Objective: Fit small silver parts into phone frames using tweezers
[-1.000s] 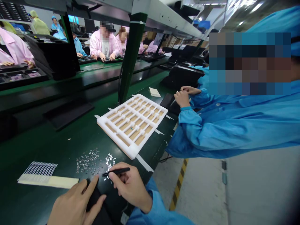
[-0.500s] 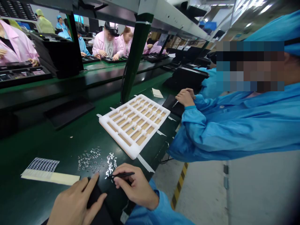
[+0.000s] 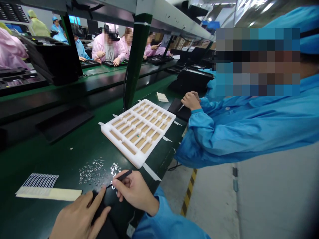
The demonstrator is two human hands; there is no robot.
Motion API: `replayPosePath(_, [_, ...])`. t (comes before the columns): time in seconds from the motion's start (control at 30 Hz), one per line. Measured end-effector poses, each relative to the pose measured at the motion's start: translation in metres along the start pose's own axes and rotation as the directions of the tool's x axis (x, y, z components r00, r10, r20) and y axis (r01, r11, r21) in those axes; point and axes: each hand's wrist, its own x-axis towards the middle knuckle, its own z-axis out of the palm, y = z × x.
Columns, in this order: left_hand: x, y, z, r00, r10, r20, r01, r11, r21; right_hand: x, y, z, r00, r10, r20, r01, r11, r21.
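My right hand (image 3: pixel 136 192) pinches slim black tweezers (image 3: pixel 124 176), whose tip points down-left to beside the left index fingertip. My left hand (image 3: pixel 77 215) lies with its fingers stretched out over a flat black piece (image 3: pixel 108 227), mostly hidden beneath it. Just beyond the fingertips, many tiny silvery pieces (image 3: pixel 92 169) are scattered on the dark green bench. A tighter cluster of small bright white pieces (image 3: pixel 115 168) lies near my right hand. Left of my hands is a pale yellow strip (image 3: pixel 64 194) with a row of thin white lines (image 3: pixel 42 180) along it.
A white foam frame tray (image 3: pixel 140 158) with tan compartments is taped to the bench. Behind it rises a green post (image 3: pixel 138 56). At right, a co-worker in a blue smock (image 3: pixel 224 132) holds a thin tool. A dark flat panel (image 3: pixel 64 124) lies at left.
The tweezers' tip has moved left, from the white cluster to beside my left index fingertip. My left hand stays on the black piece. The whole view has shifted slightly.
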Motion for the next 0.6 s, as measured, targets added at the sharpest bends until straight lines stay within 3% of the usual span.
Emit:
replayPosePath(0.13, [0.001, 0.001, 0.000, 1.000, -0.001, 0.014, 0.001, 1.000, 0.024, -0.005, 0.002, -0.002, 0.999, -0.027, -0.037, 0.027, 1.000, 0.002])
replayPosePath(0.27, [0.004, 0.003, -0.001, 1.000, 0.006, 0.019, -0.006, 1.000, 0.018, -0.019, 0.006, -0.008, 0.968, -0.217, -0.127, 0.208, 0.975, -0.077])
replayPosePath(0.37, [0.003, 0.004, 0.001, 0.999, 0.007, 0.035, -0.007, 1.000, 0.018, -0.025, 0.007, -0.014, 0.948, -0.298, -0.112, 0.282, 0.949, -0.141])
replayPosePath(0.6, [0.002, 0.003, -0.001, 1.000, -0.001, -0.001, 0.001, 1.000, -0.012, -0.025, 0.007, -0.017, 0.938, -0.338, -0.073, 0.327, 0.936, -0.127])
